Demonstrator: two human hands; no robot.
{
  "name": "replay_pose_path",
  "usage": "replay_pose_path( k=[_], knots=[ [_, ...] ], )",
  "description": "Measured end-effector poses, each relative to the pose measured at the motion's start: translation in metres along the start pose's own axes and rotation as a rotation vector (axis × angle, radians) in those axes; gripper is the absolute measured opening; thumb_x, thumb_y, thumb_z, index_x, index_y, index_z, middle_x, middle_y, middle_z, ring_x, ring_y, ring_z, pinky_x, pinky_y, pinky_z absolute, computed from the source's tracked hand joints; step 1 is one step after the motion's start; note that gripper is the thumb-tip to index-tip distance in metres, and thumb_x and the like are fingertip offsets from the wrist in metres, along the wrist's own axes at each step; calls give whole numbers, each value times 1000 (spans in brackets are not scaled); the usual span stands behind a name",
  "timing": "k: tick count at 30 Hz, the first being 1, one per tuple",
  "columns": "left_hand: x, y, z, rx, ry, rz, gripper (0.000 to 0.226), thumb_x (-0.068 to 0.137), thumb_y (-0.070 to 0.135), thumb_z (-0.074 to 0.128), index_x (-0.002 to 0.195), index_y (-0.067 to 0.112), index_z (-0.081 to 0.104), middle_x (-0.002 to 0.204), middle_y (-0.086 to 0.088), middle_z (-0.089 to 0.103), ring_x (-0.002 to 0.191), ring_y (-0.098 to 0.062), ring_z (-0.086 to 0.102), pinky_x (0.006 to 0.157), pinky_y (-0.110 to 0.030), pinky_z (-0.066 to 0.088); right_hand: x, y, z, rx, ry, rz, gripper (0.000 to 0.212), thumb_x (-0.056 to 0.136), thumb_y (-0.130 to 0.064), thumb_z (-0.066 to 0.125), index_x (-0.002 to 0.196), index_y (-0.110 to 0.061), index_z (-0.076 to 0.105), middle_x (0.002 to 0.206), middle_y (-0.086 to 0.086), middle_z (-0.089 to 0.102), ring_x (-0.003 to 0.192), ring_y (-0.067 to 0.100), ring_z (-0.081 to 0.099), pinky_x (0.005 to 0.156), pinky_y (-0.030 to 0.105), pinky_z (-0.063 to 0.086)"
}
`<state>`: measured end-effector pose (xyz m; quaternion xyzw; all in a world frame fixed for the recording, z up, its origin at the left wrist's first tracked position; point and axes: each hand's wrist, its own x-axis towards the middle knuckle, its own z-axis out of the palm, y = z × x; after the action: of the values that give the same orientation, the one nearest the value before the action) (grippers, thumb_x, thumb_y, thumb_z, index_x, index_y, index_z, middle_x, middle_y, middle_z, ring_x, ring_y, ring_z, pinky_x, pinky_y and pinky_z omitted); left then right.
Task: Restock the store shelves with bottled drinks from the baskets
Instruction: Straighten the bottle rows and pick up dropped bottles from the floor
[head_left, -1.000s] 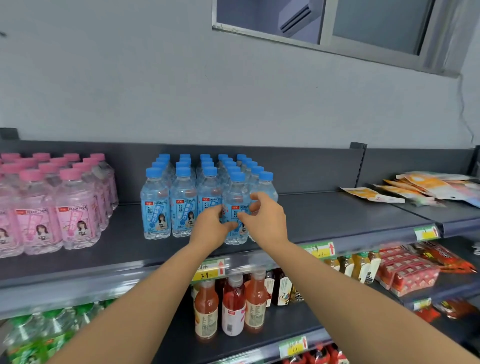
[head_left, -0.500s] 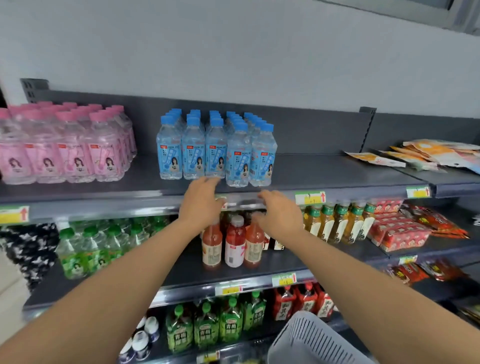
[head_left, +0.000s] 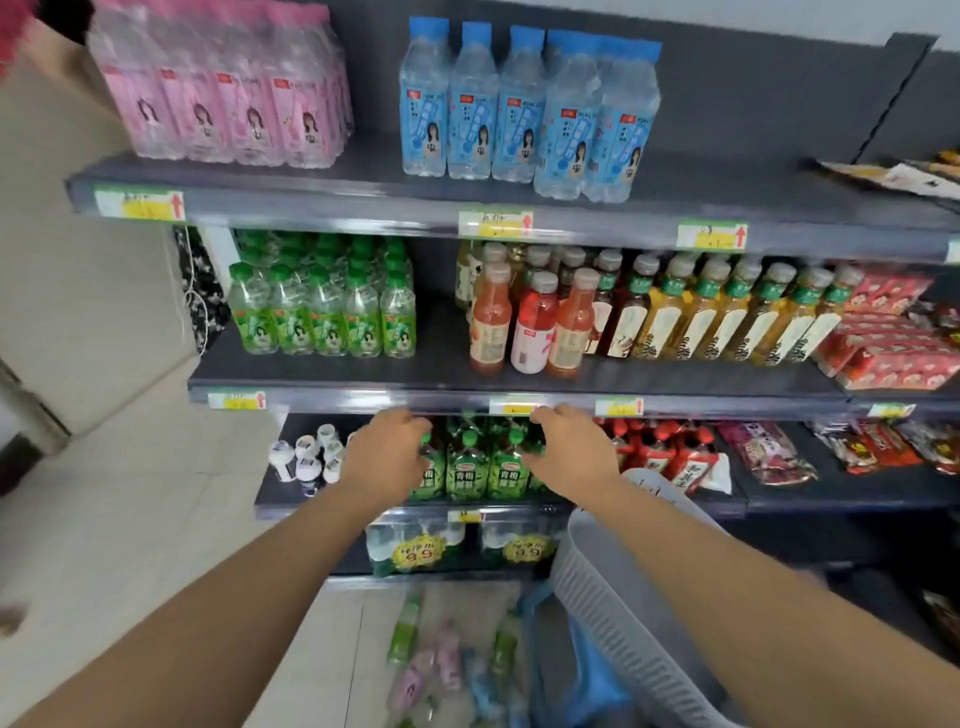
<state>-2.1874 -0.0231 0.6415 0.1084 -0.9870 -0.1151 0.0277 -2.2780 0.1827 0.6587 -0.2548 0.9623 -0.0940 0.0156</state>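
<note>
My left hand (head_left: 387, 457) and my right hand (head_left: 569, 452) hover side by side in front of the third shelf, empty, fingers loosely curled, over the green tea bottles (head_left: 470, 470). Blue-capped water bottles (head_left: 524, 109) stand in rows on the top shelf, pink-label bottles (head_left: 234, 88) to their left. A grey slatted basket (head_left: 623, 608) is below my right forearm. A second basket on the floor holds blurred green, pink and blue bottles (head_left: 447, 665).
The second shelf (head_left: 441, 371) carries green-capped bottles (head_left: 322, 317), orange and red juice bottles (head_left: 530, 322) and yellow tea bottles (head_left: 727, 317). Red snack packs (head_left: 893, 343) lie at the right. Small white bottles (head_left: 306, 457) stand left of my hands. Tiled floor (head_left: 130, 519) runs along the left.
My view has tilted down from the top shelf to the lower ones. Both hands left the blue bottles and dropped past the second shelf to the third, holding nothing.
</note>
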Motion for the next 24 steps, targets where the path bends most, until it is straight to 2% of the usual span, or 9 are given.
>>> replay_pose_path(
  k=[4, 9, 13, 16, 18, 20, 24],
  knots=[
    [-31, -27, 46, 46, -88, -28, 38, 87, 18, 60, 125, 15, 57, 117, -5, 55, 114, -24, 48, 84, -37, 49, -20, -12, 44, 25, -87, 16, 49, 87, -35, 66, 130, -15, 52, 123, 6, 53, 119, 25, 50, 88, 39, 53],
    [-62, -53, 113, 14, -189, -24, 43, 88, 19, 60, 131, 20, 53, 123, -3, 54, 119, -23, 48, 89, -37, 49, -39, -23, 113, 63, -205, 68, 44, 88, -34, 64, 127, -15, 54, 122, 5, 53, 118, 24, 49, 90, 40, 51],
    [-88, -72, 170, 31, -277, -21, 37, 87, 19, 61, 124, 17, 57, 118, -4, 54, 116, -24, 48, 86, -36, 48, -58, -23, 180, 50, -296, 117, 48, 88, -35, 63, 131, -19, 52, 128, 6, 52, 122, 25, 48, 89, 38, 52],
    [-103, -84, 216, 22, -323, -48, 40, 88, 17, 60, 128, 18, 56, 122, -5, 54, 117, -24, 48, 88, -37, 48, -74, -18, 232, 60, -345, 149, 42, 88, -33, 63, 126, -17, 54, 122, 7, 53, 117, 26, 51, 83, 35, 49],
    [-112, -90, 249, 33, -366, -50, 43, 89, 16, 59, 131, 19, 54, 124, -5, 54, 117, -24, 49, 90, -37, 48, -85, -11, 268, 56, -383, 179, 44, 88, -35, 63, 127, -17, 54, 124, 7, 53, 118, 26, 51, 86, 36, 49],
    [-122, -96, 286, 27, -398, -51, 42, 89, 16, 59, 130, 19, 54, 121, -5, 55, 114, -24, 51, 87, -36, 50, -96, -2, 307, 57, -430, 202, 45, 89, -37, 61, 128, -17, 53, 128, 8, 53, 120, 27, 50, 91, 37, 50],
    [-141, -109, 369, 29, -474, -89, 41, 88, 19, 60, 129, 20, 55, 120, -4, 55, 113, -24, 51, 83, -35, 49, -118, 20, 388, 22, -518, 238, 41, 89, -35, 60, 125, -16, 54, 124, 9, 57, 116, 29, 56, 86, 36, 50]
  ],
)
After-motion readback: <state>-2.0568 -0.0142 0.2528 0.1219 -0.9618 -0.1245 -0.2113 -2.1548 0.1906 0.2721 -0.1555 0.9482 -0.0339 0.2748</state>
